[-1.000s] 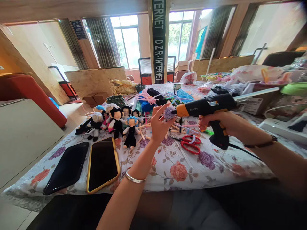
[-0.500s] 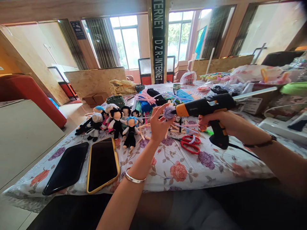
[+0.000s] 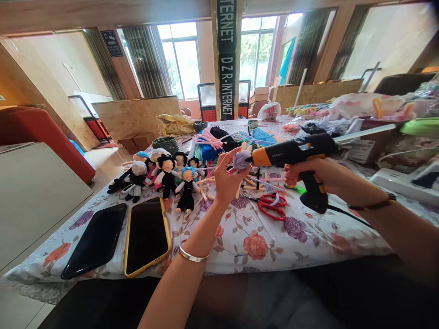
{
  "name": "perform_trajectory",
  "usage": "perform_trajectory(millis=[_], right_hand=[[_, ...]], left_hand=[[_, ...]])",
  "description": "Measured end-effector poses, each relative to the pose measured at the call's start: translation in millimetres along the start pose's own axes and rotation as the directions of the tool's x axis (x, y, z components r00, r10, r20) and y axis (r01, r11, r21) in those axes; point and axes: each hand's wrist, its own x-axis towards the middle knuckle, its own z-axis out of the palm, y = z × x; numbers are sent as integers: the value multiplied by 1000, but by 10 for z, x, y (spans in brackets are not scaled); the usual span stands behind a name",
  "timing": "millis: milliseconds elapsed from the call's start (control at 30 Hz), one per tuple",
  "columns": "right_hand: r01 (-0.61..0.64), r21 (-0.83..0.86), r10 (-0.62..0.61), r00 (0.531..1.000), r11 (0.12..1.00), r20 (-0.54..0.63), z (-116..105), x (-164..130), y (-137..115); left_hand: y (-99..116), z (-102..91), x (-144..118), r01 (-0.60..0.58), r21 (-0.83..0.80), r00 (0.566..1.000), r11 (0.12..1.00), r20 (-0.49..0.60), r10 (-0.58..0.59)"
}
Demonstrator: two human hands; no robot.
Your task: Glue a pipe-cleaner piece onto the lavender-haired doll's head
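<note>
My left hand (image 3: 226,178) is raised above the table and pinches a small fuzzy lilac doll piece (image 3: 242,160) between its fingertips. My right hand (image 3: 308,176) grips a black and orange hot glue gun (image 3: 295,157) by its handle, and the gun's tip touches the lilac piece. A clear glue stick juts out of the gun's back. Its black cable trails off to the right.
Several small chenille dolls (image 3: 164,176) stand in a group at left on the floral tablecloth (image 3: 260,237). Two phones (image 3: 146,237) lie near the front edge. Red scissors (image 3: 272,205) lie under my hands. Chenille stems (image 3: 212,139), bags and boxes crowd the back and right.
Almost nothing has moved. The glue gun stays pressed to the lilac piece, and my right hand has dipped very slightly.
</note>
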Motion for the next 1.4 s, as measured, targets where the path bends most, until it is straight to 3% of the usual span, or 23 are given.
perform_trajectory(millis=[467, 1400], right_hand=[[-30, -11, 29, 999, 1000, -20, -15, 37, 10], [-37, 15, 37, 999, 999, -14, -49, 70, 27]], left_hand=[[-29, 8, 4, 81, -52, 997, 995, -7, -81], [44, 25, 27, 74, -155, 997, 985, -8, -77]])
